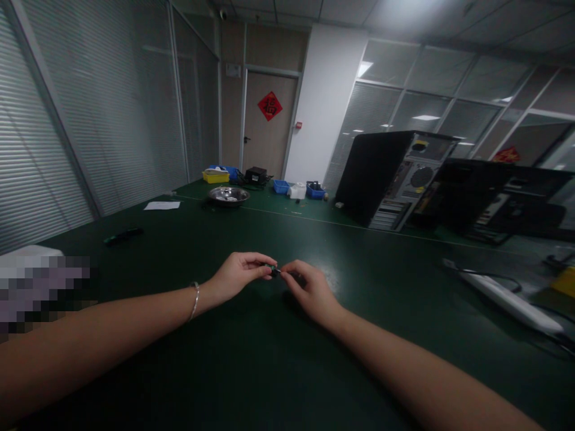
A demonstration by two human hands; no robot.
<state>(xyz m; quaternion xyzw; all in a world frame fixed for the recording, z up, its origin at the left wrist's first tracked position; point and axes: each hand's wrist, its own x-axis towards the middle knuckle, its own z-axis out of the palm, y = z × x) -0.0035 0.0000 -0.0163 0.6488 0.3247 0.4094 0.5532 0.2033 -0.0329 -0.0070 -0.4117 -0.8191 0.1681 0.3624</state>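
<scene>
Just above the green table [251,365], my left hand [236,274] pinches a small dark piece with a green part [273,271] between thumb and fingers. It looks somewhat like a small circuit part, but its exact kind is too small to tell. From the other side, my right hand [312,287] has thumb and forefinger closed at a thin, light-coloured tip [278,271] that sticks out of the piece. Whether that tip is part of the piece or separate cannot be made out. The fingertips of both hands are close together.
A metal bowl [228,196], a paper sheet [162,205] and a dark tool-like object [123,236] lie on the left. Blue bins [281,187] and a yellow bin [216,177] line the back. A computer tower [381,173] and a white power strip [512,299] are on the right.
</scene>
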